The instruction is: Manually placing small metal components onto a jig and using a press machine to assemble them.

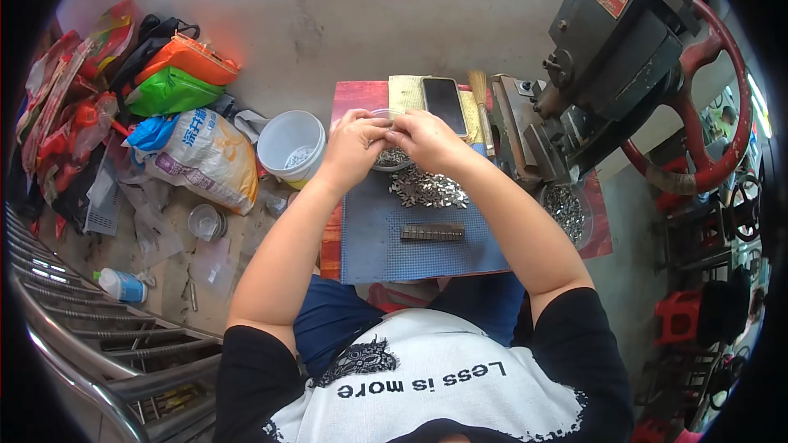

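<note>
Both hands meet over a round bowl (392, 166) of small metal pieces on the blue mesh mat. The fingers of my left hand (358, 146) are curled in a pinch. My right hand (421, 139) is also closed, its fingertips against those of the left. Whatever lies between the fingertips is too small or hidden to tell. Just nearer than the bowl is a loose pile of shiny small metal pieces (428, 189). A dark, notched metal bar (432, 233) lies on the mat (369, 250) closer to me.
A black hand press (607, 41) with a red handwheel (704, 160) stands right, beside a container of metal pieces (565, 212). A phone (445, 105) and a brush (480, 102) lie at the back. Left are a white bucket (289, 143), bags (205, 156) and a metal rail (82, 369).
</note>
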